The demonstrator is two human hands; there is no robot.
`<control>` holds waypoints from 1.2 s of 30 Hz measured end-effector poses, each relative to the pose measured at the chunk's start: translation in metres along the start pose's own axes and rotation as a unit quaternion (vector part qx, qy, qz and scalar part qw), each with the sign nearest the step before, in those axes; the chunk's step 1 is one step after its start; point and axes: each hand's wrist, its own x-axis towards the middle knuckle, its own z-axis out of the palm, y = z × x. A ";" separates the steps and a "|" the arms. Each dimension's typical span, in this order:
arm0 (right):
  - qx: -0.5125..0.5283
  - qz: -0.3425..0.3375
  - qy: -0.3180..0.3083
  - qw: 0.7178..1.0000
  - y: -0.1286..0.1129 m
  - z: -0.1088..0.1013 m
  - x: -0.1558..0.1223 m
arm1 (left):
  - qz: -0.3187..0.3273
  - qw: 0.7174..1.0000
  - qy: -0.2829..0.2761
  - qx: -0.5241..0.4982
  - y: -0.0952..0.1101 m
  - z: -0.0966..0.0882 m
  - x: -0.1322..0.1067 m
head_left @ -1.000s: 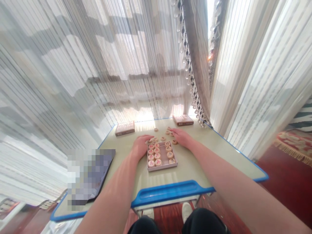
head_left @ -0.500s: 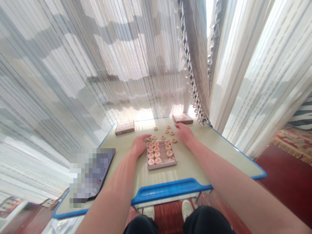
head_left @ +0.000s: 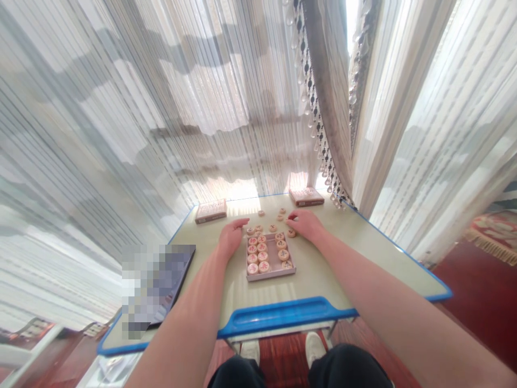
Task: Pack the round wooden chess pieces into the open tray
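Hands over tray [head_left: 270, 277] of chess discs [head_left: 257, 257] | left hand [head_left: 231, 237] open, flat beside tray | right hand [head_left: 307, 224] pinches loose disc [head_left: 288, 220] | next likely needs a clean lift into bare slot [head_left: 273, 257]

Beyond tray [head_left: 271, 276], loose pieces [head_left: 273, 228] clutter tabletop [head_left: 363, 249]; strip in front of tray open.

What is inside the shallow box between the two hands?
Round wooden pieces lie in the box: two columns at left, one at right, a bare strip between. The floor beneath the pieces is covered.
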 end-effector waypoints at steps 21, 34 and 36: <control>0.216 -0.166 -0.020 0.962 -0.042 -0.036 -0.086 | 0.049 0.996 0.017 0.067 -0.008 0.001 0.002; 0.200 -0.180 0.003 0.963 -0.033 -0.028 -0.122 | 0.048 0.996 0.037 0.071 -0.008 0.000 0.001; 0.196 -0.181 0.000 0.964 -0.032 -0.027 -0.122 | 0.048 0.995 0.031 0.085 -0.006 0.000 0.001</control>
